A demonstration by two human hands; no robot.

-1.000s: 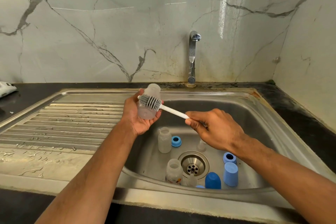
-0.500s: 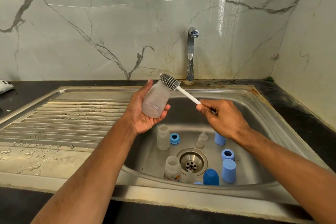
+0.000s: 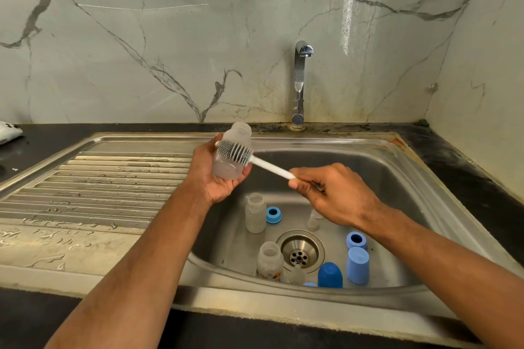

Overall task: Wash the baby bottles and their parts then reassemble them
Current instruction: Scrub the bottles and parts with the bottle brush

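Frosted bottle (image 3: 231, 163) in left hand (image 3: 215, 178), brush (image 3: 235, 151) across it

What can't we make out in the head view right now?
- Brush handle end: buried in the right hand.
- Teat near the drain: partly behind that hand.
- Pale blue part: mostly behind the sink front rim.
- White object on the counter: cut by the left edge.

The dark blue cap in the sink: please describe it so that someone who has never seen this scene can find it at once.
Look into the steel sink basin and find the round drain in its floor. Nearest the front wall, just right of the drain, stands the dark blue cap, dome end up. Its deep blue and rounded top set it apart from the paler, flat-topped light blue cap beside it on the right.
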